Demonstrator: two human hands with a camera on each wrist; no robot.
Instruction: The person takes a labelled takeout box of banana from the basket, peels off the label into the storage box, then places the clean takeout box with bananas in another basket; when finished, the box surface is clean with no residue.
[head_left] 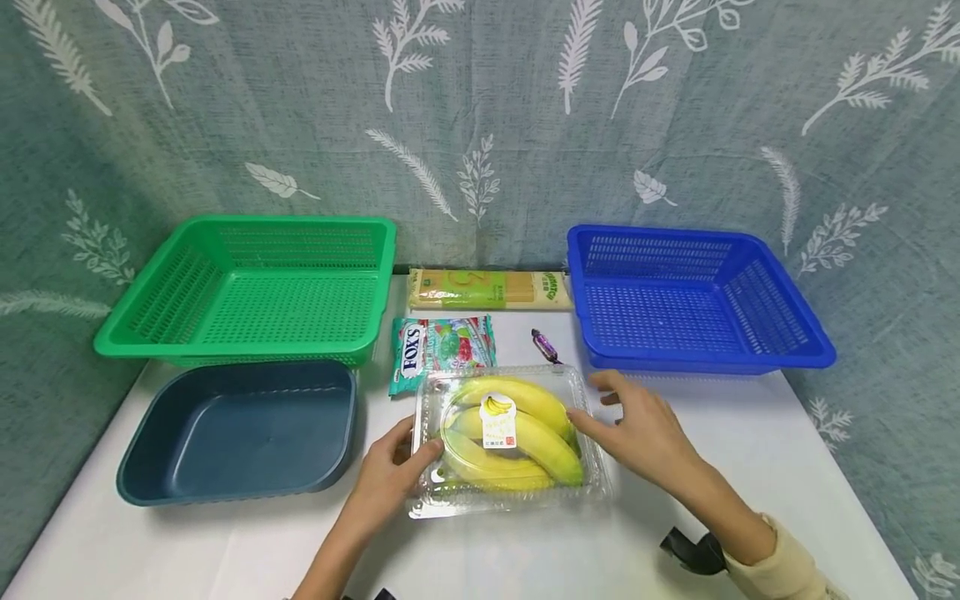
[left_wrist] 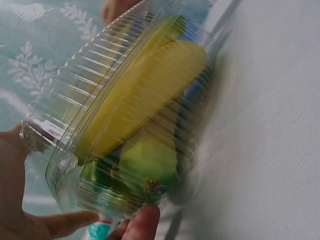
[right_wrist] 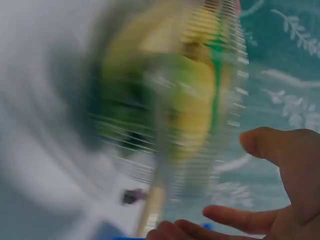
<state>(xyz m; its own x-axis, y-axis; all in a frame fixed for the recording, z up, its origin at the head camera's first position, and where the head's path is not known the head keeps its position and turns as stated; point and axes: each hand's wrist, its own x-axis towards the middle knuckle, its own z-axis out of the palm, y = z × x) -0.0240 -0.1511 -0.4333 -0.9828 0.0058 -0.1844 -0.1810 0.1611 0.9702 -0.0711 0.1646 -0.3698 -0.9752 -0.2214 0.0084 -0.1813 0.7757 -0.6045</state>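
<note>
A clear plastic clamshell box of bananas [head_left: 517,446] is at the front middle of the table, with a white banana label on its lid. My left hand [head_left: 392,473] grips its left end, thumb over the lid edge and fingers at the side. In the left wrist view, the fingertips [left_wrist: 142,225] touch the ribbed end of the box. At the right end is my right hand [head_left: 645,429], thumb beside the lid and fingers spread. A gap shows between that hand [right_wrist: 280,185] and the blurred box in the right wrist view.
Behind the box lie a FOX'S candy bag [head_left: 442,346], a small purple-wrapped candy [head_left: 545,345] and a noodle pack [head_left: 487,290]. A green basket [head_left: 386,292] and dark blue-grey basin [head_left: 247,492] stand left; a blue basket [head_left: 705,360] stands right. Patterned cloth [head_left: 480,108] hangs behind.
</note>
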